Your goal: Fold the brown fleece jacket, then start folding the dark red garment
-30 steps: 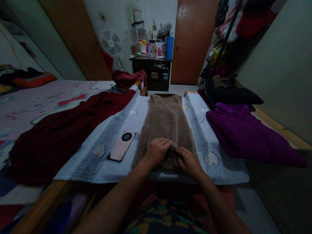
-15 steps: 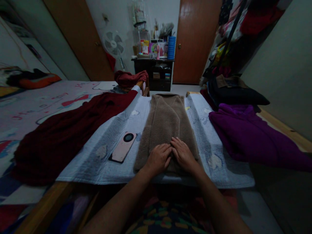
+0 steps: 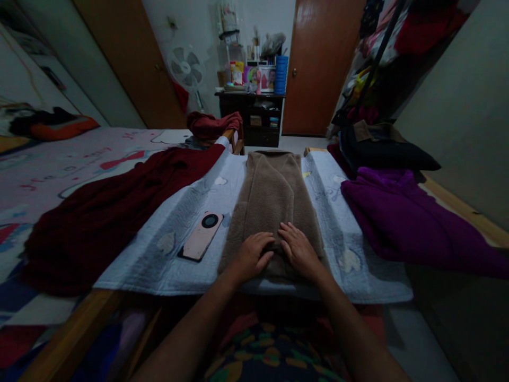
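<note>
A brown fleecy garment (image 3: 267, 185), folded into a long panel, lies in front of me on a light blue quilted cloth (image 3: 159, 276). My left hand (image 3: 254, 255) rests palm down on its near part, fingers stretched out and the thumb apart. Beside it, my right hand (image 3: 299, 249) lies flat on the same garment with its fingers spread. A small gap separates the two hands. Left of the garment, a pink phone (image 3: 202, 236) with a round black camera ring lies face down on the cloth.
A dark red garment (image 3: 107, 212) is spread along the left side, partly over a patterned bed (image 3: 79, 159). On the right lie a folded purple garment (image 3: 413, 223) and a dark folded pile (image 3: 389, 151). A fan (image 3: 186, 66) and a dark shelf (image 3: 250, 119) stand at the back.
My left hand has slid slightly left, so the gap between my hands is wider. My right hand stays nearly in place on the brown garment.
</note>
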`<state>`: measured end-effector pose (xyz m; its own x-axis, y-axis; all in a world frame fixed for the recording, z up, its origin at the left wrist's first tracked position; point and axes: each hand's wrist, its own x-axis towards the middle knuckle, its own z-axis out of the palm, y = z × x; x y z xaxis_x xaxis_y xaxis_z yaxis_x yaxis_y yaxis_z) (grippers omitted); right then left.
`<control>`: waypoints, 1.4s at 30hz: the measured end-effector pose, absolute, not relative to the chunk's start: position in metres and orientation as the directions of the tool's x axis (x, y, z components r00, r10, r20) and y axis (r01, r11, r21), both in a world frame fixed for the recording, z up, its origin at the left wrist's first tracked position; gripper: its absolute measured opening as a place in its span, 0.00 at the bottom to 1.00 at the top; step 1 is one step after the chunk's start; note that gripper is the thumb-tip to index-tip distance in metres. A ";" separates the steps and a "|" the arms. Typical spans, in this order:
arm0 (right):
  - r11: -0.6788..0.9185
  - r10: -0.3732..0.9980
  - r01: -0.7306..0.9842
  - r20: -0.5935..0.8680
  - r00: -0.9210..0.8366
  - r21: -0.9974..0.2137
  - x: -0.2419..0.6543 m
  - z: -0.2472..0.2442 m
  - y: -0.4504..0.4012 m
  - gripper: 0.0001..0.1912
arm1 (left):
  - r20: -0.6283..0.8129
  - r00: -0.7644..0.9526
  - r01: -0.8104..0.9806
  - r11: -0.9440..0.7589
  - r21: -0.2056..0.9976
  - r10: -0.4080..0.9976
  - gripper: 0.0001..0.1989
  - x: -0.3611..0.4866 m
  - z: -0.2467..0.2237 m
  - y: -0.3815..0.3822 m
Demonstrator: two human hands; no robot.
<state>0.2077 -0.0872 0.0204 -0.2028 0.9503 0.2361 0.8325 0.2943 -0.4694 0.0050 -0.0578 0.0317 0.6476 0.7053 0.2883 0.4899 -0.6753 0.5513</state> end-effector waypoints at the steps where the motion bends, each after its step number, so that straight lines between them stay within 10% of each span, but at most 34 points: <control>1: 0.302 0.948 0.817 0.244 -0.203 -0.492 0.209 0.021 -0.088 0.19 | 0.281 0.647 0.490 -0.669 0.559 0.709 0.17 0.000 0.035 -0.059; 8: 0.425 0.900 0.705 0.177 -0.400 -0.568 0.213 0.036 -0.110 0.33 | 0.062 0.757 0.577 -0.709 0.405 0.651 0.41 -0.018 0.038 -0.072; 14: 0.429 0.895 0.778 0.099 -0.436 -0.459 0.206 0.034 -0.120 0.51 | 0.055 0.758 0.584 -0.714 0.387 0.650 0.38 -0.014 0.032 -0.069; 22: 0.389 0.920 0.802 0.157 -0.358 -0.454 0.201 0.028 -0.115 0.40 | 0.018 0.718 0.644 -0.674 0.362 0.696 0.19 -0.005 0.055 -0.051; 31: 0.323 0.946 0.826 0.127 -0.298 -0.462 0.204 0.039 -0.104 0.22 | 0.004 0.704 0.649 -0.646 0.401 0.710 0.24 -0.007 0.059 -0.046; 37: 0.314 0.948 0.821 0.117 -0.295 -0.476 0.204 0.040 -0.103 0.20 | 0.282 0.659 0.641 -0.717 0.274 0.697 0.30 -0.007 0.051 -0.082; 42: 0.308 0.950 0.808 0.111 -0.293 -0.502 0.205 0.038 -0.103 0.20 | 0.444 0.697 0.570 -0.811 0.134 0.563 0.13 -0.003 0.033 -0.113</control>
